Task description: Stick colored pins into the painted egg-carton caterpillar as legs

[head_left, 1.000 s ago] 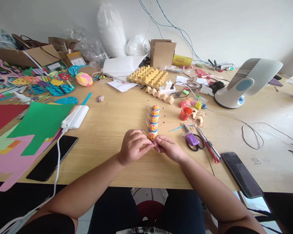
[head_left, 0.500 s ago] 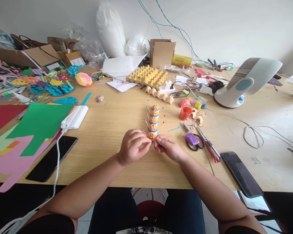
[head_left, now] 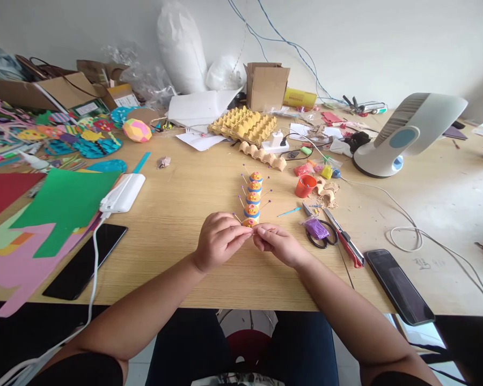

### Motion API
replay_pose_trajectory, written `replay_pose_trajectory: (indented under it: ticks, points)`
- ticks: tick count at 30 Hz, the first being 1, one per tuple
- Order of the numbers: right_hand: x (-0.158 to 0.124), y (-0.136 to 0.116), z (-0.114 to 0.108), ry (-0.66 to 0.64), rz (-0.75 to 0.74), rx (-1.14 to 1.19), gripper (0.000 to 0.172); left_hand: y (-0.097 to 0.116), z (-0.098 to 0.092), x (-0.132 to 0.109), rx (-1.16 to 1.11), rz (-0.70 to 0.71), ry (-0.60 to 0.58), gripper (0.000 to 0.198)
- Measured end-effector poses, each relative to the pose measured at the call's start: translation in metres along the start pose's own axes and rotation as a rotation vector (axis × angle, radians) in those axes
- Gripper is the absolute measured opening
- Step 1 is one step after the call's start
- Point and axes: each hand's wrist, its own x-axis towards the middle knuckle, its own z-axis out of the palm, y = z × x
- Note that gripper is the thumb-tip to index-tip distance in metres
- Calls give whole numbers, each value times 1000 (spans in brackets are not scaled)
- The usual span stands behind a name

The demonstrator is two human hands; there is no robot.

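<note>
A caterpillar-like craft [head_left: 253, 198] stands upright to the camera on the table, its row of orange, blue and white segments flanked by thin sticks with purple tips. At its near end, my left hand [head_left: 224, 238] has thumb and index finger pinched together. My right hand [head_left: 276, 242] is curled closed just beside it, fingertips almost meeting the left ones. Whatever lies between the fingertips is too small to make out. The hands partly cover the nearest segment.
Right of the craft are an orange cup [head_left: 305, 186], black scissors [head_left: 326, 239] under a purple packet [head_left: 316, 228], a red cutter [head_left: 351, 249] and a phone [head_left: 398, 287]. Coloured paper [head_left: 68, 203] and a white power bank [head_left: 124, 193] lie left. Egg trays [head_left: 245, 126] sit behind.
The fingertips of my left hand have closed together and moved slightly toward my right hand. The cable at the right has shifted. The craft stays in place.
</note>
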Motion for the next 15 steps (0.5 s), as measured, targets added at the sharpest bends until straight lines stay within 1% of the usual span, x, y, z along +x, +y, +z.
replay_pose_trajectory:
  ticks: [3,7,11,15]
  points:
    - [0,1,-2,22,-1,7,40,-1,0,0,39,-2,-4,17]
    - [0,1,-2,3,-5,7,43,-1,0,0,37,-8,8,19]
    - [-1,1,-2,-11,-15,-9,43,0,-1,2,17,-31,15,18]
    - [-1,0,-3,-12,-27,-28,42,1,-3,4,-5,-23,27,13]
